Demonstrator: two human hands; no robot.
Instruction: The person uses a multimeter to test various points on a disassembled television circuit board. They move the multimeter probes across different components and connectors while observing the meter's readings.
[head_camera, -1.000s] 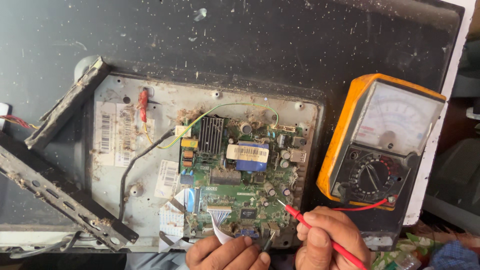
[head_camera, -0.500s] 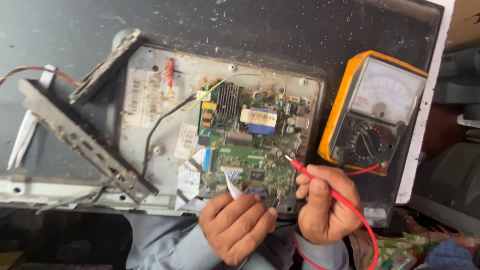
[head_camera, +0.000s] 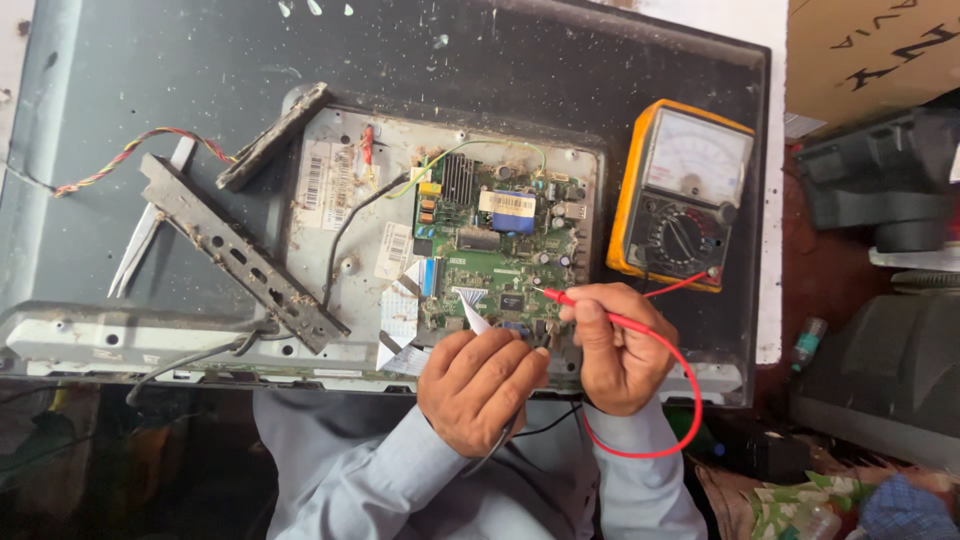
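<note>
- We see our right hand (head_camera: 618, 350) at lower centre-right of the frame, its grip clamped on a red probe (head_camera: 590, 310) (held like a pen), the tip pointing left onto the green circuit board (head_camera: 500, 255).
- The probe tip (head_camera: 543, 292) touches the board's lower right part, just left of the right-hand fingertips.
- Our left hand (head_camera: 478, 385) sits just below the board's lower edge, beside the right hand; its fingers are curled together, and a thin black lead (head_camera: 505, 435) runs out beneath them, but we cannot tell exactly what the curled fingers pinch.
- A white flat ribbon cable (head_camera: 472, 312) pokes up from the board just above the left knuckles.
- The red lead (head_camera: 685, 400) loops down from the right hand, round below the wrist, and up to the analogue multimeter (head_camera: 683, 195) in its orange case, which lies to the right of the board, near the right hand.
- The board is mounted on a dusty grey metal plate (head_camera: 335, 215) on the back of a dark flat panel (head_camera: 250, 60) filling the upper frame.
- A dirty slotted metal bracket (head_camera: 240, 250) lies diagonally at the left, with twisted coloured wires (head_camera: 120, 160) beyond it (upper left).
- Blue-grey sleeves (head_camera: 400, 480) fill the bottom centre.
</note>
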